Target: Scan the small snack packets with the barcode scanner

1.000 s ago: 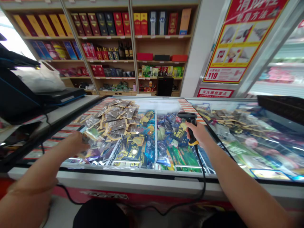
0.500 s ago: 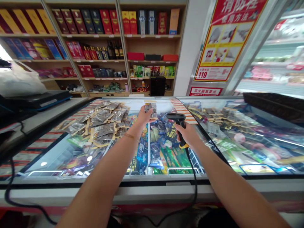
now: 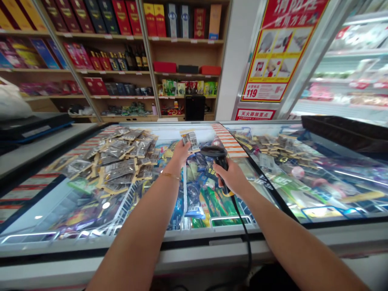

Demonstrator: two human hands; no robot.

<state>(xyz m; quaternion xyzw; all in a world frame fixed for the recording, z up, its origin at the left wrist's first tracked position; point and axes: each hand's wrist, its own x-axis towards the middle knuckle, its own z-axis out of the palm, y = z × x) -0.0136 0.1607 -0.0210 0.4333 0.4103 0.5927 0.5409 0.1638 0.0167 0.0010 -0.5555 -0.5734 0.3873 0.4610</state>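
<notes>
My left hand (image 3: 181, 152) grips a small snack packet (image 3: 190, 141) near the far part of the freezer's glass top, its printed side towards me. In my right hand (image 3: 232, 176) is a black barcode scanner (image 3: 214, 152), held by its handle, with the head pointing left at the packet a short gap away. A black cable (image 3: 242, 224) runs down from the scanner's handle. To the left of my left hand lies a loose pile of similar clear and brown packets (image 3: 121, 169) on the glass.
Beneath the glass, the chest freezer (image 3: 194, 252) holds bagged frozen goods (image 3: 194, 198). More packets (image 3: 279, 147) lie on the right-hand glass, beside a dark tray (image 3: 342, 131). Shelves of boxes (image 3: 178, 38) stand behind, and a device with a plastic bag (image 3: 13, 101) is at the left.
The view has shifted a little to the right. The packet in my left hand has tilted, and the scanner's head has come closer to it and turned.
</notes>
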